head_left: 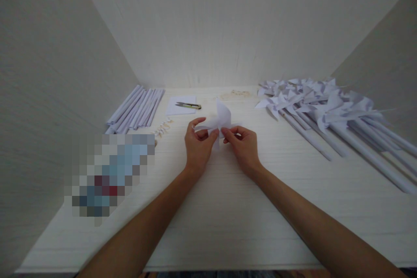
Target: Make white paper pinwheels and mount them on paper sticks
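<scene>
Left hand and right hand both pinching folded white paper piece, above middle of surface; its lower part hidden behind fingers. Blurred patch near left edge unreadable. Paper pinwheels cut off at right edge. Small snips near back edge.

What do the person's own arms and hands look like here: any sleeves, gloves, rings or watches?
Both forearms are bare up to the frame's edge, with no sleeves in view. The left hand and right hand wear no gloves. No ring, watch or bracelet shows on either wrist.
</scene>
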A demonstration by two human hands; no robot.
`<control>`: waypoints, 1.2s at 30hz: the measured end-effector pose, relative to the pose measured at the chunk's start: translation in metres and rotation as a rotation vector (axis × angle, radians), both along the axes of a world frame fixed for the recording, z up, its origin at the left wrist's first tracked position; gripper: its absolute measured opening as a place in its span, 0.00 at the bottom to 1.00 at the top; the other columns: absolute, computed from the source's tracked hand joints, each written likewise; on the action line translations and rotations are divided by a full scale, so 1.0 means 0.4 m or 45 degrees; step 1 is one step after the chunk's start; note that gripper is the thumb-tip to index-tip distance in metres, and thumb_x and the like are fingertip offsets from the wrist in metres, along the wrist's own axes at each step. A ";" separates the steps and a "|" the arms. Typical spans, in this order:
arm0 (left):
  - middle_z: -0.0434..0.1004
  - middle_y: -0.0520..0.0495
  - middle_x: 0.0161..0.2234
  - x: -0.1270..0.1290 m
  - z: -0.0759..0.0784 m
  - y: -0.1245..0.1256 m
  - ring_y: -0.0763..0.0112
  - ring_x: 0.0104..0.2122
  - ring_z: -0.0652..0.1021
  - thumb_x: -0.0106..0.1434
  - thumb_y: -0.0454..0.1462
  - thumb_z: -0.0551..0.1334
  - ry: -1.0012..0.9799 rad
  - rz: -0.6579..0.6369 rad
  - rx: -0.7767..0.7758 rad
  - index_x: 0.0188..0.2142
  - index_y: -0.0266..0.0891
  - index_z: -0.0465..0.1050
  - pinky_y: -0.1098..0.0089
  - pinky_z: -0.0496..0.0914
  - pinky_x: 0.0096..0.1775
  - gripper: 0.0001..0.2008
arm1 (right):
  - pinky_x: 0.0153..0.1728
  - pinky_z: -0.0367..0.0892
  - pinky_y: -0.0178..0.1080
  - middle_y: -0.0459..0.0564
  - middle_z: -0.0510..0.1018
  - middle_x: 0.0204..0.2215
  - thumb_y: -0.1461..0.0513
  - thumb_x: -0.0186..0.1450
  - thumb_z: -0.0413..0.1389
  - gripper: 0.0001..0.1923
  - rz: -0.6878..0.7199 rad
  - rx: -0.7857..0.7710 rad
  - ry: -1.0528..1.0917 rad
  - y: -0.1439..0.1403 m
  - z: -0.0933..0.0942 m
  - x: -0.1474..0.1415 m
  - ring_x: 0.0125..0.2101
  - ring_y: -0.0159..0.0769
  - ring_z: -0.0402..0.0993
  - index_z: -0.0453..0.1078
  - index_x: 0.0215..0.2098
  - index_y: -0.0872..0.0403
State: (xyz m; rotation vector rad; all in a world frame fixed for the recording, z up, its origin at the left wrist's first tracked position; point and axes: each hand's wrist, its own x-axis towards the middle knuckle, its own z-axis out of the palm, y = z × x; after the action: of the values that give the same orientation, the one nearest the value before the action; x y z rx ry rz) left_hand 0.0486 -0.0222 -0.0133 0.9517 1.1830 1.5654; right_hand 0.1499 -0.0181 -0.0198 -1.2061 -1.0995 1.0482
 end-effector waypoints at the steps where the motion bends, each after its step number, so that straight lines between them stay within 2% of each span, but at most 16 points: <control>1: 0.74 0.54 0.20 0.000 0.000 0.000 0.75 0.20 0.74 0.43 0.34 0.65 0.000 -0.003 -0.001 0.41 0.37 0.61 0.74 0.67 0.25 0.24 | 0.21 0.61 0.32 0.42 0.70 0.14 0.58 0.49 0.59 0.10 -0.002 -0.003 0.001 0.000 0.000 0.000 0.17 0.29 0.68 0.66 0.17 0.55; 12: 0.74 0.54 0.19 -0.002 0.003 -0.002 0.76 0.19 0.73 0.43 0.34 0.65 0.003 -0.037 -0.013 0.41 0.37 0.61 0.76 0.66 0.24 0.25 | 0.21 0.61 0.33 0.43 0.71 0.13 0.58 0.50 0.59 0.10 -0.021 0.012 -0.039 0.001 0.002 0.002 0.17 0.30 0.69 0.68 0.18 0.56; 21: 0.72 0.57 0.16 0.001 0.009 -0.004 0.77 0.17 0.71 0.42 0.33 0.65 0.082 0.034 -0.029 0.40 0.37 0.62 0.78 0.64 0.22 0.24 | 0.22 0.62 0.34 0.44 0.71 0.14 0.57 0.51 0.59 0.11 -0.001 0.037 -0.073 -0.001 -0.005 -0.001 0.18 0.30 0.68 0.67 0.18 0.56; 23: 0.72 0.57 0.16 -0.002 0.009 -0.003 0.78 0.16 0.71 0.42 0.32 0.65 0.089 0.042 -0.025 0.39 0.37 0.62 0.78 0.64 0.21 0.23 | 0.24 0.63 0.36 0.45 0.72 0.18 0.57 0.50 0.59 0.10 -0.019 0.084 -0.082 0.000 -0.008 0.001 0.20 0.31 0.69 0.66 0.18 0.56; 25: 0.72 0.57 0.16 -0.008 0.009 -0.001 0.78 0.16 0.71 0.42 0.32 0.64 0.099 0.048 -0.024 0.39 0.37 0.62 0.78 0.64 0.21 0.22 | 0.29 0.65 0.37 0.48 0.74 0.26 0.58 0.49 0.60 0.10 -0.080 0.164 -0.060 0.004 -0.012 0.005 0.27 0.33 0.71 0.64 0.20 0.55; 28: 0.72 0.58 0.16 -0.019 0.009 0.003 0.78 0.16 0.71 0.42 0.32 0.64 0.122 0.040 -0.009 0.39 0.37 0.61 0.79 0.64 0.21 0.22 | 0.38 0.64 0.41 0.49 0.72 0.38 0.60 0.46 0.62 0.15 -0.138 0.281 -0.077 0.012 -0.014 0.015 0.38 0.36 0.69 0.61 0.28 0.52; 31: 0.71 0.58 0.15 -0.027 0.012 0.003 0.78 0.16 0.71 0.42 0.31 0.64 0.186 0.005 0.015 0.39 0.38 0.61 0.79 0.63 0.20 0.23 | 0.40 0.63 0.42 0.45 0.72 0.34 0.63 0.46 0.61 0.22 0.010 0.352 -0.114 0.016 -0.012 0.022 0.38 0.35 0.70 0.57 0.36 0.50; 33: 0.71 0.58 0.15 -0.028 0.014 0.001 0.77 0.16 0.72 0.42 0.31 0.63 0.231 -0.029 0.017 0.40 0.38 0.60 0.79 0.63 0.20 0.23 | 0.37 0.64 0.41 0.43 0.71 0.30 0.64 0.47 0.60 0.23 0.103 0.355 -0.114 0.016 -0.011 0.022 0.34 0.34 0.71 0.55 0.37 0.50; 36: 0.73 0.57 0.17 -0.027 0.013 -0.001 0.75 0.18 0.74 0.43 0.31 0.63 0.274 -0.076 0.030 0.40 0.38 0.60 0.77 0.66 0.22 0.23 | 0.30 0.65 0.38 0.42 0.70 0.29 0.63 0.47 0.60 0.23 0.108 0.322 -0.147 0.015 -0.011 0.022 0.30 0.33 0.71 0.55 0.37 0.49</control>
State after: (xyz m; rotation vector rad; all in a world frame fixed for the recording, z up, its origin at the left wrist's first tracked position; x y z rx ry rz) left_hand 0.0378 -0.0227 -0.0082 1.1832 1.2739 1.4600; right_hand 0.1586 -0.0123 -0.0241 -1.0338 -1.3399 0.8805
